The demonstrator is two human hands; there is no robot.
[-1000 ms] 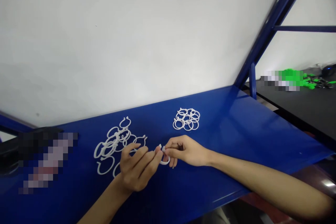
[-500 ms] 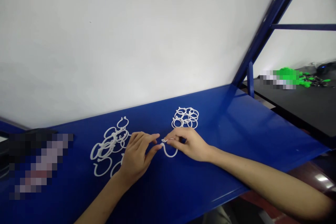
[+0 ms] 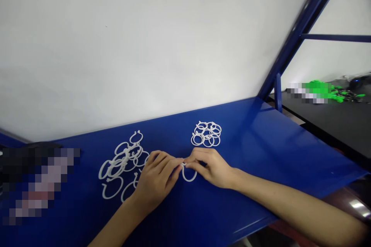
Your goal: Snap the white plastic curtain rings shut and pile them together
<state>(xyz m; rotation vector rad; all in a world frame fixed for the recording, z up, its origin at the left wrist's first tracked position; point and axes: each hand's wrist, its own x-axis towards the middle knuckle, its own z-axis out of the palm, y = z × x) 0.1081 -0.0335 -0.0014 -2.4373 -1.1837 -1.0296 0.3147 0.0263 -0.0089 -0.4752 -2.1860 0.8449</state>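
A white plastic ring (image 3: 189,175) hangs between my two hands just above the blue shelf (image 3: 261,139). My left hand (image 3: 156,181) pinches its top end from the left, fingers pressed together. My right hand (image 3: 210,166) pinches the same top end from the right, fingers curled. A loose pile of open white rings (image 3: 123,162) lies to the left of my left hand. A tidy cluster of closed white rings (image 3: 206,134) lies just behind my right hand.
A blue slanted frame post (image 3: 298,34) rises at the right end of the shelf. Beyond it a black table (image 3: 333,117) carries green parts (image 3: 321,87). A white wall stands behind the shelf. A blurred patch covers something at the far left.
Both hands have closed in on the ring's top end, fingertips now meeting there. The ring, turned flat a second ago, now hangs as a loop below the fingers.
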